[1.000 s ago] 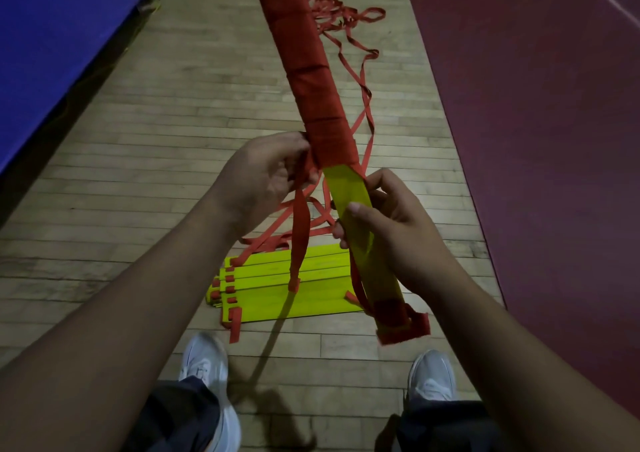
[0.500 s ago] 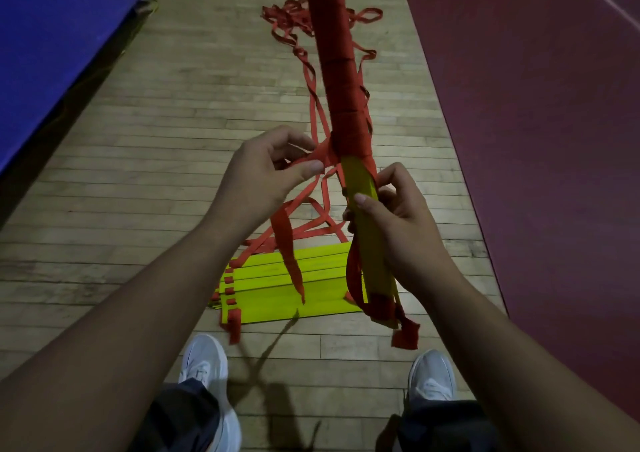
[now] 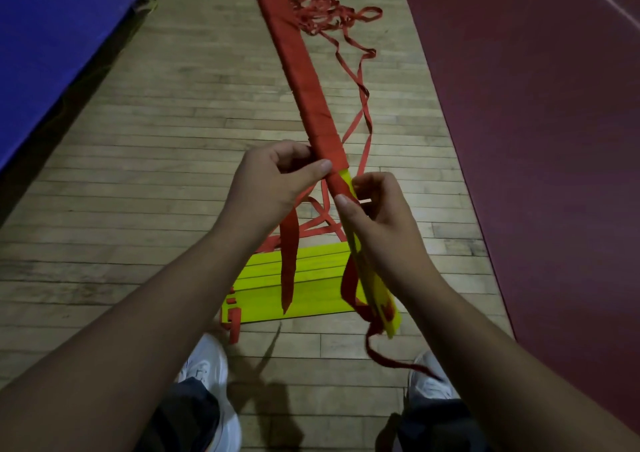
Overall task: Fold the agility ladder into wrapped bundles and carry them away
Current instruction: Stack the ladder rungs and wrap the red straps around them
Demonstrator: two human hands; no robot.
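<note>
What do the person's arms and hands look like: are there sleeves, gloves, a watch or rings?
The left forearm and right forearm are bare as far as the picture reaches; no sleeve edge is in view. The left hand and right hand wear no gloves. No watch, bracelet or ring shows. The visible thumbnails are short and look unpainted.

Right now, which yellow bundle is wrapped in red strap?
The long bundle held by the left hand and right hand; the floor stack lies unwrapped.
</note>
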